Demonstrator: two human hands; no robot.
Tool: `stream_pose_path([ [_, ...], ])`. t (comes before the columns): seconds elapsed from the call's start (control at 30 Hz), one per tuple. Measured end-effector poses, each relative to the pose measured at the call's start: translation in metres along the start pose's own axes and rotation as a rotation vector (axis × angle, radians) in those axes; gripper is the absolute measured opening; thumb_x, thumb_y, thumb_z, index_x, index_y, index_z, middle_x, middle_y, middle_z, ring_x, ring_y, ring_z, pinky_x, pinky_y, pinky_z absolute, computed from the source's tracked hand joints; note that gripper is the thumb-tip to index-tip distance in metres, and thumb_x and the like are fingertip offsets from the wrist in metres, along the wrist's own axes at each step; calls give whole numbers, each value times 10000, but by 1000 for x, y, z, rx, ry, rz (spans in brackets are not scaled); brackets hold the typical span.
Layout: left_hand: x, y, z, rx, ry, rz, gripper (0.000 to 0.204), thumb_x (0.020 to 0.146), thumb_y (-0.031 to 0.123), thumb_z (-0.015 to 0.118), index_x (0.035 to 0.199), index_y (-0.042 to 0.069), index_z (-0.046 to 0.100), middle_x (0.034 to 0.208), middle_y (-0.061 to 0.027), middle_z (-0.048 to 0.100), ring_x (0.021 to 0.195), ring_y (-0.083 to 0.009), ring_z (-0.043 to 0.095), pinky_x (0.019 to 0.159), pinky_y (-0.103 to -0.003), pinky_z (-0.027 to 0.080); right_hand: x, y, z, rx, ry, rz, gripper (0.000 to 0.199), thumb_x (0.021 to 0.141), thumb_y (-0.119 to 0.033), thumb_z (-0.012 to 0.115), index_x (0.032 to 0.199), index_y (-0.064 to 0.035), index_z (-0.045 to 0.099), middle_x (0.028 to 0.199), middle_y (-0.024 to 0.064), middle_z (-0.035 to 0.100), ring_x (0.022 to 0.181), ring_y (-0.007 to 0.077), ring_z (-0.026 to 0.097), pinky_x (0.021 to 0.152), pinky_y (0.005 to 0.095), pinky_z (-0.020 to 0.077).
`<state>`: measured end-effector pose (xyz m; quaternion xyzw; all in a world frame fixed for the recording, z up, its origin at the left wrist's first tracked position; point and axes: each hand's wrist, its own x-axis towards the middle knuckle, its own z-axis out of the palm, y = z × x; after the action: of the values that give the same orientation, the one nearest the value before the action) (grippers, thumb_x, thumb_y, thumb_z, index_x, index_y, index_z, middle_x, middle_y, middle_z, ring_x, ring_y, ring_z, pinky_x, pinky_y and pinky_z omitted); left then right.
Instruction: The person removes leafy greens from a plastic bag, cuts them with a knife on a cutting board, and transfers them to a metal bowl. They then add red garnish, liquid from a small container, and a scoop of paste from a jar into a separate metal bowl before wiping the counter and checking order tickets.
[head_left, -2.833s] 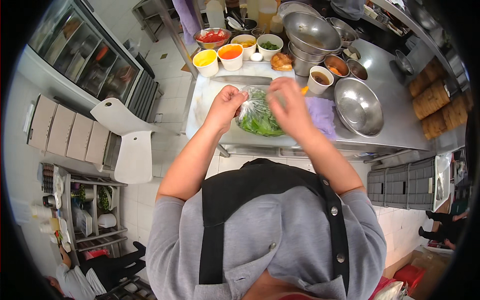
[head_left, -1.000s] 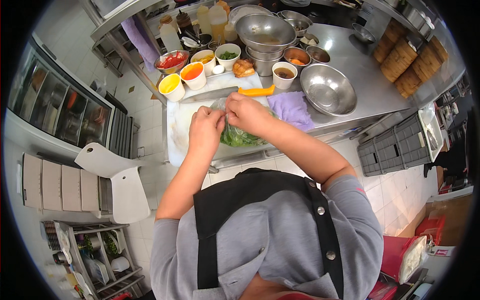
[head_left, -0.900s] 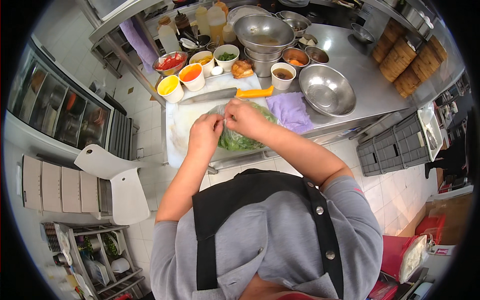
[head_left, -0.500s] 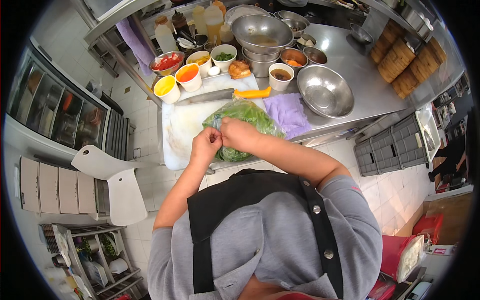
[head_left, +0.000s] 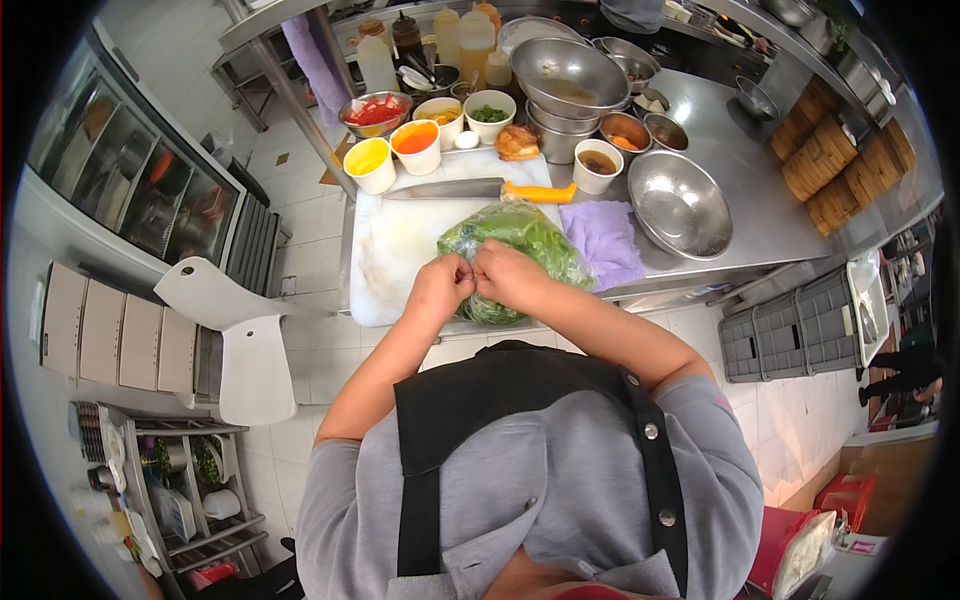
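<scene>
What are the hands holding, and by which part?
Left hand and right hand pinch the clear, rounded plastic bag of green leaves by its gathered plastic.

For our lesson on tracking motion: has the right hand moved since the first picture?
Yes: left and toward the person, judged against the knife; the right hand no longer overlaps its yellow handle.

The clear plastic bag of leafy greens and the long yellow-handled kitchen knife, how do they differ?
The clear plastic bag of leafy greens is bulky and rounded; the long yellow-handled kitchen knife is slim and straight. The left hand and right hand grip the bag, while the knife lies unheld. The bag is nearer the person than the knife. Both are at least partly over the white rectangular cutting board.
</scene>
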<state>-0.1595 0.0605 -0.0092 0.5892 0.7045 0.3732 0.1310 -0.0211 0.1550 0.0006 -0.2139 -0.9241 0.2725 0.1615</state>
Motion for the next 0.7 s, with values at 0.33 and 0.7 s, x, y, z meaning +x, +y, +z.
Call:
stream_pose_path([
  [0.33, -23, -4, -6, -199, 23, -49, 100, 753, 94, 672, 802, 22, 621, 724, -128, 633, 650, -207, 624, 617, -324, 500, -4, 10, 18, 176, 93, -132, 150, 685, -162, 678, 736, -50, 592, 850, 160, 563, 780, 341, 569, 691, 403, 469],
  [0.7, -17, -9, -8, -135, -21, 44, 130, 721, 76, 689, 797, 16, 602, 747, -98, 603, 677, -194, 589, 634, -308, 490, -1, 0, 3, 75, 31, -185, 166, 679, -161, 658, 729, -55, 540, 859, 134, 543, 796, 340, 556, 684, 410, 461],
])
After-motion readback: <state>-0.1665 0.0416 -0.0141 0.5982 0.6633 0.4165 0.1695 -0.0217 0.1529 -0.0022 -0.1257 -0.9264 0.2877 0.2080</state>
